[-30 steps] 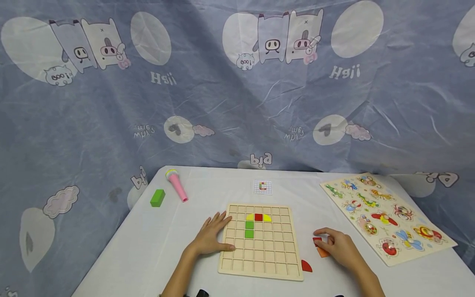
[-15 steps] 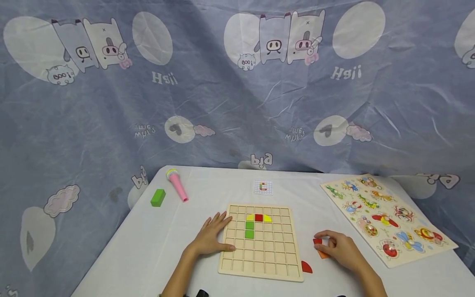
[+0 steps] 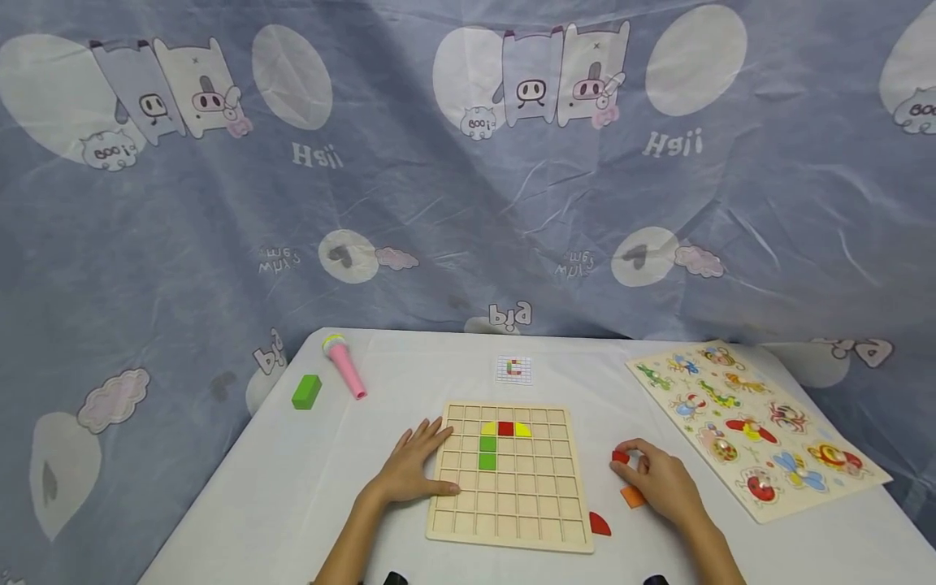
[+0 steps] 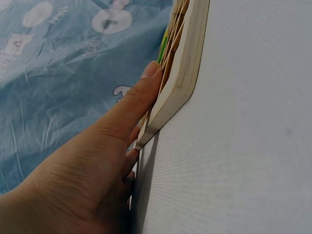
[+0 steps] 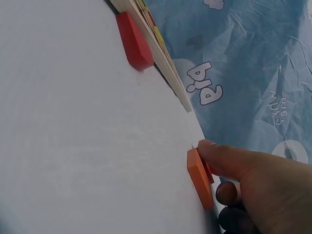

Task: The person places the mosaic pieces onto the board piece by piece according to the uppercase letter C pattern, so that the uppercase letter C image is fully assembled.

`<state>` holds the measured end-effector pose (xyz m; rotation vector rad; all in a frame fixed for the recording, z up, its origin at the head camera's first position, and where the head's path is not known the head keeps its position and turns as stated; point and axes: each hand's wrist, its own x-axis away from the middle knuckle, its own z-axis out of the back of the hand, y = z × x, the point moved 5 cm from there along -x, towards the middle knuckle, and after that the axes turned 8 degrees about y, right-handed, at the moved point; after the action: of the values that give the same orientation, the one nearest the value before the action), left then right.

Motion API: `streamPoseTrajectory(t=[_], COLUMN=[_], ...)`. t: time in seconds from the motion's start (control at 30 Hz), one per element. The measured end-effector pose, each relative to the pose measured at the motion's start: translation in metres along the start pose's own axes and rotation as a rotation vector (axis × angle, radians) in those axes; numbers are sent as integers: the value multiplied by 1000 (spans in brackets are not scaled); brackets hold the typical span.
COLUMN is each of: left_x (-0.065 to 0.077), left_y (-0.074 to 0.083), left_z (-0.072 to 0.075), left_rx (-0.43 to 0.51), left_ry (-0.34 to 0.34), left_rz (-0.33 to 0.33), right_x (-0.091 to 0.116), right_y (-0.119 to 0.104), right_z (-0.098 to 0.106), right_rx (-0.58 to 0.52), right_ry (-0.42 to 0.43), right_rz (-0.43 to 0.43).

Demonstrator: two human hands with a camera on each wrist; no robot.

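A wooden grid board [image 3: 512,504] lies on the table with green, yellow and red pieces set in some cells. My left hand [image 3: 411,471] rests along its left edge, fingers spread and thumb [image 4: 139,95] over the near-left part of the rim. To the right of the board, my right hand [image 3: 661,479] pinches a small red block [image 3: 620,457] between thumb and fingers. An orange block [image 3: 632,497] lies just below that hand; in the right wrist view the orange block [image 5: 199,178] partly covers the red one. Against the board's lower right edge sits a red quarter-round block [image 3: 600,524].
An insect picture puzzle board [image 3: 760,439] lies at the right. Beyond the grid board is a small pattern card [image 3: 514,370]. Far left are a pink toy microphone [image 3: 345,370] and a green block [image 3: 306,392]. A printed curtain [image 3: 468,203] hangs behind the table.
My right hand has shifted slightly away from me with the red block, parting it from the orange block, which now shows more fully. The left hand stays on the board's edge.
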<state>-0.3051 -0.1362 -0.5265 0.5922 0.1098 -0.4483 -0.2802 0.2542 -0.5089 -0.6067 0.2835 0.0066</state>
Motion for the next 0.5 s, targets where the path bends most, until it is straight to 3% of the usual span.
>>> streamPoseTrajectory(t=[0.5], left_x=[1], left_y=[2], left_z=[1], left_rx=[15], left_ry=[14], left_rz=[-16], right_x=[11], right_y=[5], right_z=[8], right_rx=[-4], right_ry=[-22], right_rz=[-61])
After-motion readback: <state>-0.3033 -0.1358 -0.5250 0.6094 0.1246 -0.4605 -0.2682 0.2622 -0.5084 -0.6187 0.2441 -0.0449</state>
